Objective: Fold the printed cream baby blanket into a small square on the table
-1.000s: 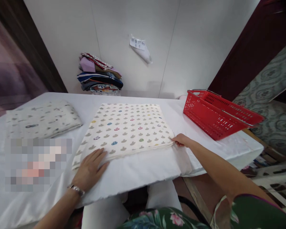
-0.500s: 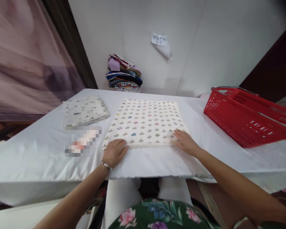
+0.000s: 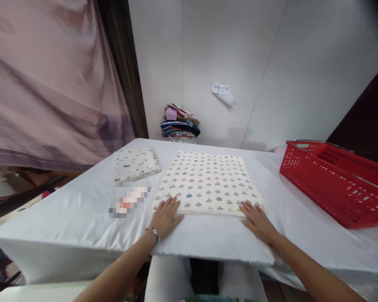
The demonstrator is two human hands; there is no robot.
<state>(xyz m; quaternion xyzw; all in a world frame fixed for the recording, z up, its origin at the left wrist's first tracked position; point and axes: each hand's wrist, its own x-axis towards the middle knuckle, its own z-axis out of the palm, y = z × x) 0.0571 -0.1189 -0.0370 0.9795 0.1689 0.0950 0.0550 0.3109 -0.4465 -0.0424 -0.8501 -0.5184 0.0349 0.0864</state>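
A folded white cloth (image 3: pixel 208 180) printed with grey and coloured mushroom-like shapes lies flat on the white-covered table (image 3: pixel 214 235) before me. My left hand (image 3: pixel 166 216) rests open on its near left corner, fingers pointing away from me. At the near right corner, my right hand (image 3: pixel 258 220) lies open with the fingertips on the cloth's edge. Neither hand grips anything. To the left sits a second folded cloth (image 3: pixel 135 163), white with small dark prints. A blurred-out pinkish item (image 3: pixel 130 203) lies in front of that one.
A red plastic basket (image 3: pixel 337 184) with metal handles stands on the right of the table. By the back wall is a stack of folded fabrics (image 3: pixel 180 123). A paper note (image 3: pixel 222 92) hangs on the wall, and a pink curtain (image 3: pixel 56 84) hangs at the left.
The view has tilted upward and shifted left, so everything sits lower and further right in it. Both hands stay at the cloth's near corners, their fingers now more spread out.
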